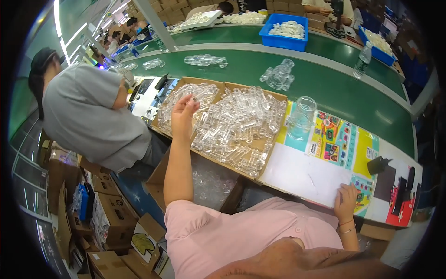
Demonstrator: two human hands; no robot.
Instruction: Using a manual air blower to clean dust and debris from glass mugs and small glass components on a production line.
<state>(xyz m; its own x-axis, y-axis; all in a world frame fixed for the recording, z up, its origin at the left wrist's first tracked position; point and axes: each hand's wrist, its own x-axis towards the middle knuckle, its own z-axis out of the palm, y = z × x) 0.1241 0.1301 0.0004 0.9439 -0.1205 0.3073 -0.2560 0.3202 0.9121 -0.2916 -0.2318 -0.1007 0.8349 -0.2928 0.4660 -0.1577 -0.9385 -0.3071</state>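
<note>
My left hand (184, 111) is raised over a shallow cardboard tray (259, 175). Its thumb and fingers pinch a small clear plastic part (195, 99), whose outline blends into the pieces behind it. Heaped in the tray are many clear plastic tube-like parts (241, 116), split by a cardboard divider. My right hand (346, 200) lies flat on the worktable's near edge, fingers stretched out and holding nothing. Farther back, right of the tray, a larger clear plastic assembly (302, 118) stands upright on a colourful printed sheet (332, 142).
A black bottle (378, 165) and black tools (403, 190) lie at the right end. Behind runs a green conveyor (241, 76) carrying clear assemblies (278, 74). Beyond are a blue bin (284, 32) of white parts and a water bottle (363, 59). A co-worker in grey (93, 116) sits left, near cartons (116, 218).
</note>
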